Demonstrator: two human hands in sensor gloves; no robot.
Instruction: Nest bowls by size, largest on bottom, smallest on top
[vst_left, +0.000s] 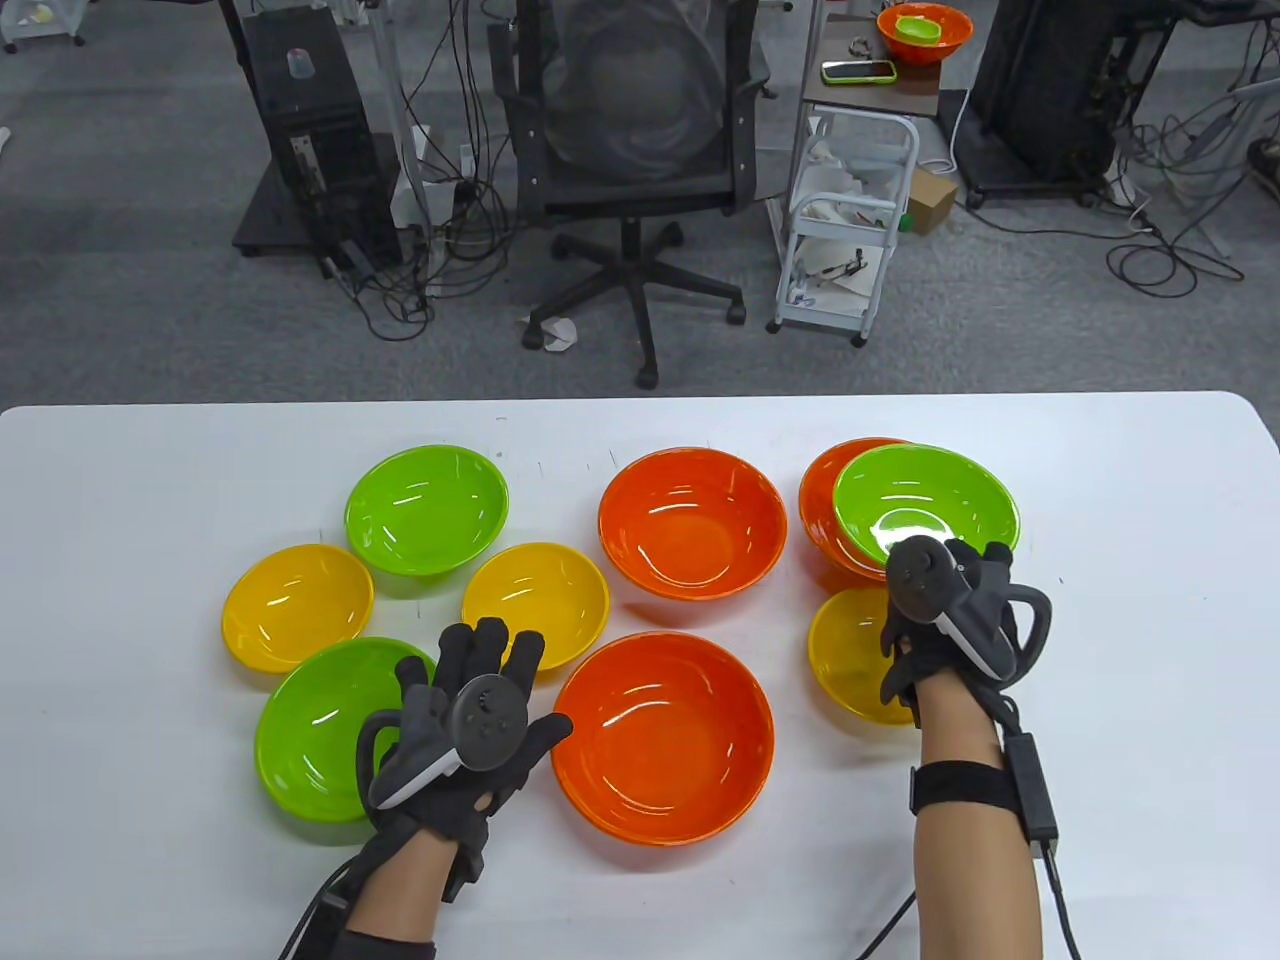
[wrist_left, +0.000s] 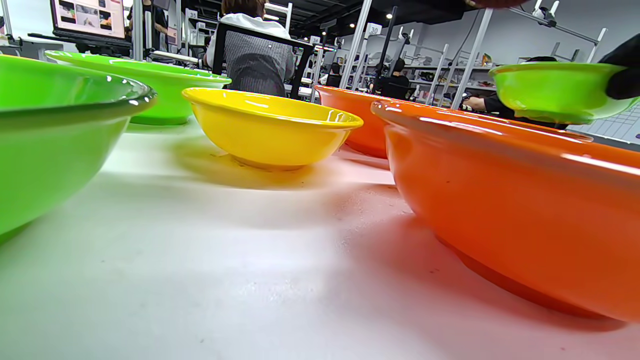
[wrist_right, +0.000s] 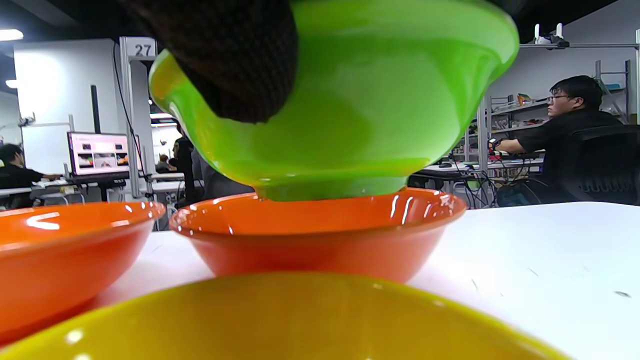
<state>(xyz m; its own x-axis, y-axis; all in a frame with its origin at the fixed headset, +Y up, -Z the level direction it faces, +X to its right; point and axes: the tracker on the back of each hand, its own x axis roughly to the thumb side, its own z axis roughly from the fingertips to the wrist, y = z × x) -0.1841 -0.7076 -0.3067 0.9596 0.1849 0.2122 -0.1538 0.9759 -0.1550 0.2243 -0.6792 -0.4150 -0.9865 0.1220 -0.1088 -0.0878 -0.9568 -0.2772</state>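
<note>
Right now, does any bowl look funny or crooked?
Only one: the green bowl on the right is tipped and up in the air, not sitting flat. The right hand holds it by its near edge above an orange bowl, and it isn't nested yet. The other bowls sit flat, with nothing spilled or broken.

White flat table (vst_left: 640, 900), holding shiny plastic bowls: two green (vst_left: 427, 508) (vst_left: 315, 725), three yellow (vst_left: 297, 604) (vst_left: 535, 598) (vst_left: 850, 655), three orange (vst_left: 692, 520) (vst_left: 664, 734) (vst_left: 818, 500). All sitting upright, close together, some nearly touching.
</note>
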